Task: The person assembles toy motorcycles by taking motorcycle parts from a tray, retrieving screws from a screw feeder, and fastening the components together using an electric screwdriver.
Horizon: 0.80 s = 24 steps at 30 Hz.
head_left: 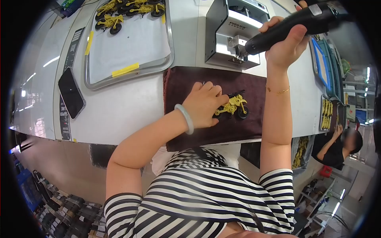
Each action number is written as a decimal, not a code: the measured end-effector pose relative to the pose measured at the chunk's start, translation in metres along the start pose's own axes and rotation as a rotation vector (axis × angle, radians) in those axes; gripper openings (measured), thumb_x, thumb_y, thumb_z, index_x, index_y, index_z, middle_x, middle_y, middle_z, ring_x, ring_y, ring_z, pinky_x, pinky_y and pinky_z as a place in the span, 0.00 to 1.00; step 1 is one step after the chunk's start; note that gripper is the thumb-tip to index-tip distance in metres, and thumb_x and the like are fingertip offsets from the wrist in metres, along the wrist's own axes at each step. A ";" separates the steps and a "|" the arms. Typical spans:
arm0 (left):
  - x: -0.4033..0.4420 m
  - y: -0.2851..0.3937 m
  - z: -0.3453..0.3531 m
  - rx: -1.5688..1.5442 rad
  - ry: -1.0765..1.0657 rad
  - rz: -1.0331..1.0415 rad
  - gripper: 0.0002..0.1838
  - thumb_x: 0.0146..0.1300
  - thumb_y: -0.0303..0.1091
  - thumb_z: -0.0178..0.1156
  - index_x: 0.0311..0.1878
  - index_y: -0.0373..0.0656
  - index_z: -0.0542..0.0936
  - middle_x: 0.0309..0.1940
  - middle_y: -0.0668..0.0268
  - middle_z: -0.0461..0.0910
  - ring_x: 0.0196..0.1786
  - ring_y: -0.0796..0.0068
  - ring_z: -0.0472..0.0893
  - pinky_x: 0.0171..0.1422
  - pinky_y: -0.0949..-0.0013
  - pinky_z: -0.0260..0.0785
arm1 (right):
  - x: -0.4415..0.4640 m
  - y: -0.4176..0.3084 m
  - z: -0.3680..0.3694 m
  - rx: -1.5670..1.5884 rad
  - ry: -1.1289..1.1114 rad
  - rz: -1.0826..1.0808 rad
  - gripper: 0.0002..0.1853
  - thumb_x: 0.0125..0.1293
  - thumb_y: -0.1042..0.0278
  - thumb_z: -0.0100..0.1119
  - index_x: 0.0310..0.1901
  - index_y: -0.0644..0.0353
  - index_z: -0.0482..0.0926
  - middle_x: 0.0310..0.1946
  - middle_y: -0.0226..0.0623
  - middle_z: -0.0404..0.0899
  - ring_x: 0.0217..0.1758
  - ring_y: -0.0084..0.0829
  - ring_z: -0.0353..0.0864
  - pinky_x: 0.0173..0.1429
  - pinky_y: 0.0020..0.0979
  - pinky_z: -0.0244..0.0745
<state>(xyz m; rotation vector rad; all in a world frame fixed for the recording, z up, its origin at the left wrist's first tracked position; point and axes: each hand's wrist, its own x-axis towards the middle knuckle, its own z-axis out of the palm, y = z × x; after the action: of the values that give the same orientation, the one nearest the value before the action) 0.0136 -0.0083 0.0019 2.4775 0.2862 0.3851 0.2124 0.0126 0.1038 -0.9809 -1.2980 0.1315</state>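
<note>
My left hand (203, 105) is closed around the rear part of a yellow toy motorcycle (237, 104), which lies on its side on a dark brown cloth (182, 137). The toy's front and a black wheel show beyond my fingers. Raised at the upper right, my right hand (286, 49) grips a black electric screwdriver (274, 36). Its tip points down-left at the front of a silver and black screw feeder (234, 29). Whether a screw sits on the tip is too small to tell.
A metal tray (171, 47) lined with white paper and yellow tape carries several yellow toy motorcycles (109, 23). A black phone (72, 93) lies at the left beside a dark printed strip. Far right, another person (337, 148) sits near a tray of yellow parts (326, 115).
</note>
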 end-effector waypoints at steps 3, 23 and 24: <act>0.000 -0.003 -0.001 -0.005 -0.038 0.021 0.25 0.35 0.37 0.70 0.42 0.51 0.76 0.36 0.73 0.68 0.43 0.73 0.67 0.47 0.68 0.54 | 0.000 0.003 -0.001 -0.033 -0.026 -0.041 0.35 0.60 0.36 0.47 0.56 0.59 0.59 0.20 0.40 0.72 0.19 0.31 0.75 0.27 0.28 0.72; -0.002 -0.004 0.006 0.009 -0.021 -0.026 0.21 0.40 0.36 0.69 0.43 0.52 0.80 0.36 0.73 0.72 0.44 0.74 0.69 0.46 0.67 0.55 | -0.140 -0.080 0.008 0.390 -0.029 0.276 0.52 0.46 0.30 0.51 0.65 0.51 0.39 0.30 0.45 0.73 0.27 0.36 0.75 0.36 0.39 0.74; -0.002 -0.004 0.006 0.009 -0.021 -0.028 0.21 0.40 0.36 0.69 0.43 0.52 0.80 0.36 0.73 0.72 0.44 0.74 0.69 0.46 0.67 0.55 | -0.140 -0.080 0.008 0.385 -0.044 0.270 0.51 0.46 0.32 0.52 0.64 0.51 0.40 0.31 0.45 0.73 0.28 0.37 0.75 0.37 0.39 0.74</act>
<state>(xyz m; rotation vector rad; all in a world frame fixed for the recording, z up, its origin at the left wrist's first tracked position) 0.0138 -0.0092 -0.0055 2.4820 0.3147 0.3471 0.1263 -0.1144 0.0528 -0.8178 -1.1200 0.5921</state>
